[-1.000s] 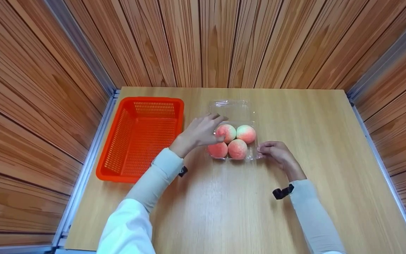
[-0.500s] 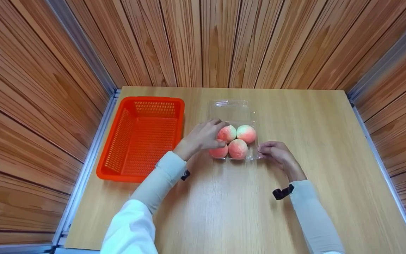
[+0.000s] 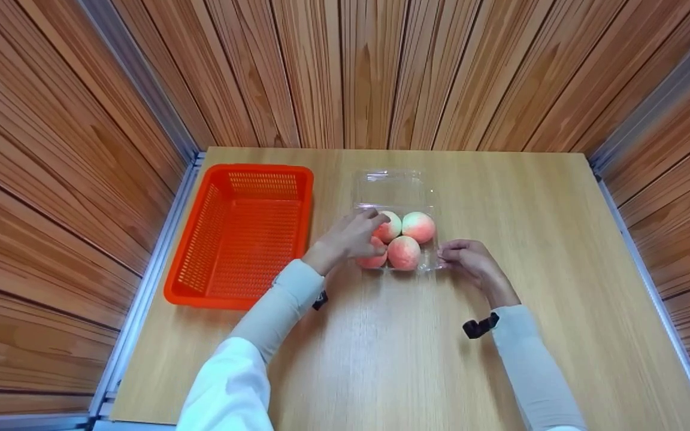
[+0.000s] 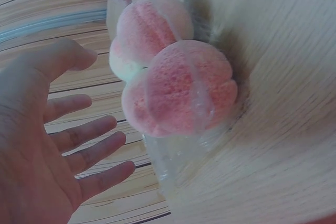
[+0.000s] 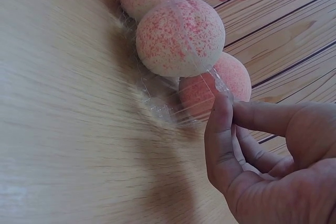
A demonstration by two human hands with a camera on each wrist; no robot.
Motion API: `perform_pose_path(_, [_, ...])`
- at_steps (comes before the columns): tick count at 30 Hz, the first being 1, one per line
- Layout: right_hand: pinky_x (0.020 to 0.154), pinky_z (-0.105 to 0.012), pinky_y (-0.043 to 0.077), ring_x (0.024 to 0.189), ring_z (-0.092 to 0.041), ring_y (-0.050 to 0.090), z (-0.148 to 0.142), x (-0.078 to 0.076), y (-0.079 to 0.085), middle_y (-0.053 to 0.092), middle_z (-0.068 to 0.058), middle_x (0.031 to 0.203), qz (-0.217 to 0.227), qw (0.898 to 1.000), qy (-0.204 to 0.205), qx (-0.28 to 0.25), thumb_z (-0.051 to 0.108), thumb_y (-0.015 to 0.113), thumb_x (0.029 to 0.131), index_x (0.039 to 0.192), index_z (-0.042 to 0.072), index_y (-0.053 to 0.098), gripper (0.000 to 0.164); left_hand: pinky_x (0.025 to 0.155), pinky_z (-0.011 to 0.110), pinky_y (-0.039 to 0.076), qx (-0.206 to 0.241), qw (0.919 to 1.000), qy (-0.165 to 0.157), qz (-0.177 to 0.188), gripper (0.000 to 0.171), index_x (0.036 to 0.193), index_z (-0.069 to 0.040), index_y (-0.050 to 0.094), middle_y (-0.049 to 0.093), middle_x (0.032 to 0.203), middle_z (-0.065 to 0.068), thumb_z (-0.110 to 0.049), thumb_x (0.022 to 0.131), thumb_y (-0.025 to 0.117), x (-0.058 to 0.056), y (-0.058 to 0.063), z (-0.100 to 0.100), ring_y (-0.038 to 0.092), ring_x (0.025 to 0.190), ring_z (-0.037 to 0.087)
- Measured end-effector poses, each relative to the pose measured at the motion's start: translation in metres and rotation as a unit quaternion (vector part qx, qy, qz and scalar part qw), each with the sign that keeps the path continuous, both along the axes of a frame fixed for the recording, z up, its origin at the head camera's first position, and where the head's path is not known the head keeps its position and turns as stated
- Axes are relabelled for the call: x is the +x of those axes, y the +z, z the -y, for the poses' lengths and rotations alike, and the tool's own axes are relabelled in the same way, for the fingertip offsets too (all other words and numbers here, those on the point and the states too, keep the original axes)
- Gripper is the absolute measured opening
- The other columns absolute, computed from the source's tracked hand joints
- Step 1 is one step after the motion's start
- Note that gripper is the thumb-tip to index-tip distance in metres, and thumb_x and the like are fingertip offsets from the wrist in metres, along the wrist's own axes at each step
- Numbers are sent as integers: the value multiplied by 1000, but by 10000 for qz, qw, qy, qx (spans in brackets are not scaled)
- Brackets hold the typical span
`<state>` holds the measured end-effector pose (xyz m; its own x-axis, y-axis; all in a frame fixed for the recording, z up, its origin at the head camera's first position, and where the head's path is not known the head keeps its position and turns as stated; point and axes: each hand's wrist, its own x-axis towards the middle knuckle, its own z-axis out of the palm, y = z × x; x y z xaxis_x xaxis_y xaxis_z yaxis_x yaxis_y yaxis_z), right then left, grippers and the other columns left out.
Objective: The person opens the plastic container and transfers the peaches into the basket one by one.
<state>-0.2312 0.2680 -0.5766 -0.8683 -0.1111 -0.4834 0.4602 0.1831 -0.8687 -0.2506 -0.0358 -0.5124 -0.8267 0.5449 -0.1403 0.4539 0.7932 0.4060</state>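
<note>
Several pink and pale-green peaches [image 3: 404,253] sit in a clear plastic clamshell box [image 3: 393,188], its lid laid back toward the wall. My right hand [image 3: 471,257] pinches the box's near right rim between thumb and index finger; in the right wrist view that plastic edge [image 5: 218,80] shows at the fingertips. Over the left peaches hovers my left hand [image 3: 352,235], partly hiding the near left peach [image 3: 372,262] and the far left peach [image 3: 391,226]. Its fingers [image 4: 102,153] are spread and relaxed in the left wrist view, with a gap between them and the peaches.
An orange plastic basket [image 3: 238,239] with slotted sides stands left of the box, close to my left forearm. The wooden table [image 3: 393,359] is bounded by wood-plank walls [image 3: 369,72] at the back and both sides.
My left hand has shifted slightly to the right and toward me over the left peaches. The right hand keeps its pinch on the box rim, and the peaches look unmoved.
</note>
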Motion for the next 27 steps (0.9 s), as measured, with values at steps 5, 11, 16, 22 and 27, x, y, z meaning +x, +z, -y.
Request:
perform_pose_path(5, [92,-31,63,87,-10,72,0,-1,0,74,-5,103,-26,10000,13,34,4,67,102,136,-13,57,40,108,48,56,-122,9999,-39,99,65,157,-21,51,50,159,10,-37,98,73,1,-6,-4,59,128,31])
perform_pose_path(11, [86,-28,63,84,-9,71,1,-1,-1,75,-4,97,-93,9998,-25,-187,-1,65,101,128,-14,60,31,101,42,59,-350,9991,-186,-154,56,150,-19,58,59,148,10,-35,99,73,-1,-12,-8,62,119,28])
perform_pose_path(16, [87,-28,63,85,-8,71,0,-1,-2,73,0,94,-83,9998,-59,-172,1,67,101,127,-11,61,29,101,42,59,-373,9990,-188,-162,54,149,-19,59,57,149,11,-36,100,73,-1,-15,-8,61,120,28])
perform_pose_path(22, [86,-27,63,86,-9,71,-1,-1,-3,73,0,95,-94,9998,-35,-148,1,67,101,127,-12,61,30,100,42,60,-421,9990,-67,-115,51,147,-20,62,53,153,13,-38,100,72,0,-17,-10,61,116,29])
perform_pose_path(27, [89,-29,63,88,-10,73,0,-2,-4,74,-3,98,-35,9999,-75,-148,2,67,101,128,-11,61,30,102,45,58,-488,9988,-42,-76,47,142,-22,63,51,152,11,-39,98,72,2,-19,-10,57,122,30])
